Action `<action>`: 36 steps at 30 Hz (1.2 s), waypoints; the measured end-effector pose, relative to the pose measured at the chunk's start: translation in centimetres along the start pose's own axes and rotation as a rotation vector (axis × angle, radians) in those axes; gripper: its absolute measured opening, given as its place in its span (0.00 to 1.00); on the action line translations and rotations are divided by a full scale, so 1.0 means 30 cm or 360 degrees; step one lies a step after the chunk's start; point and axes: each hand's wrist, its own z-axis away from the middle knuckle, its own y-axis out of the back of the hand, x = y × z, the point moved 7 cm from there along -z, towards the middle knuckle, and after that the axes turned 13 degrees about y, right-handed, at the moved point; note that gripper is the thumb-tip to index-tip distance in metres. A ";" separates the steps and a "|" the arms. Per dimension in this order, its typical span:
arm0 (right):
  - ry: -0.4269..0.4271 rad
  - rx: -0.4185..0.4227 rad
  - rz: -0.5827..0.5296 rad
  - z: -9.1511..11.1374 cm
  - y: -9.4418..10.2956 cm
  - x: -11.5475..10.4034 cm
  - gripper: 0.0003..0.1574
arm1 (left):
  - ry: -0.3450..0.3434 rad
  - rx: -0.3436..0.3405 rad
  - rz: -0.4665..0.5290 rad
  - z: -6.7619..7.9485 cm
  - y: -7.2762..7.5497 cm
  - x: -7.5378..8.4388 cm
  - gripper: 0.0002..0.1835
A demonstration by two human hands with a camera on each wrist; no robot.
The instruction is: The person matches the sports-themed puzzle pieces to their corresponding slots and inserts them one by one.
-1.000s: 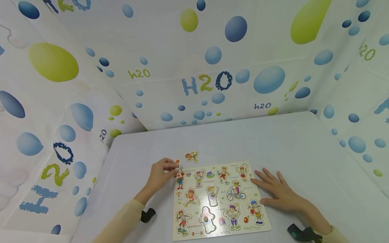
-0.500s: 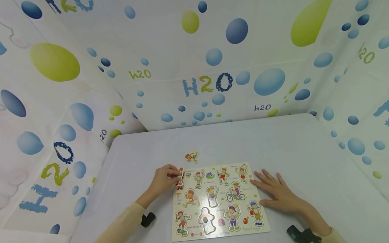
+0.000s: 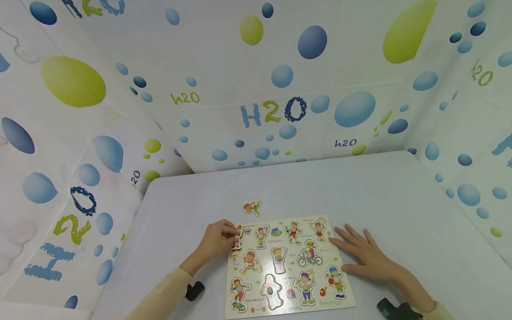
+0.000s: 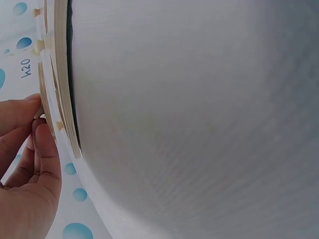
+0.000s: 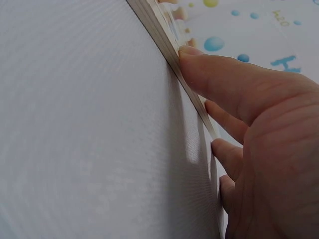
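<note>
A wooden peg puzzle board (image 3: 288, 291) with sports figures lies on the table. At its far left corner my left hand (image 3: 218, 240) pinches a puzzle piece (image 3: 238, 242), a figure with a ball, by its knob; the piece overlaps the basketball spot. In the left wrist view, thumb and fingertips of the left hand (image 4: 30, 149) meet just over the board's edge (image 4: 62, 74). My right hand (image 3: 366, 253) lies spread at the board's right side. In the right wrist view, the thumb of the right hand (image 5: 269, 124) touches the board's edge (image 5: 157, 37).
A loose puzzle piece (image 3: 252, 208), a figure in green, lies on the white table (image 3: 340, 186) beyond the board. Two board recesses, one at centre (image 3: 279, 260) and one at lower middle (image 3: 272, 291), show pale outlines. A patterned curtain (image 3: 224, 66) surrounds the table.
My left hand has brought the pinched piece from beyond the board's far left corner down over the basketball spot. The right hand has stayed at the board's right edge.
</note>
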 end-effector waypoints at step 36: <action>0.0033 0.0009 0.0031 0.000 0.003 -0.005 0.42 | 0.0057 -0.0044 -0.0064 -0.005 -0.024 -0.015 0.05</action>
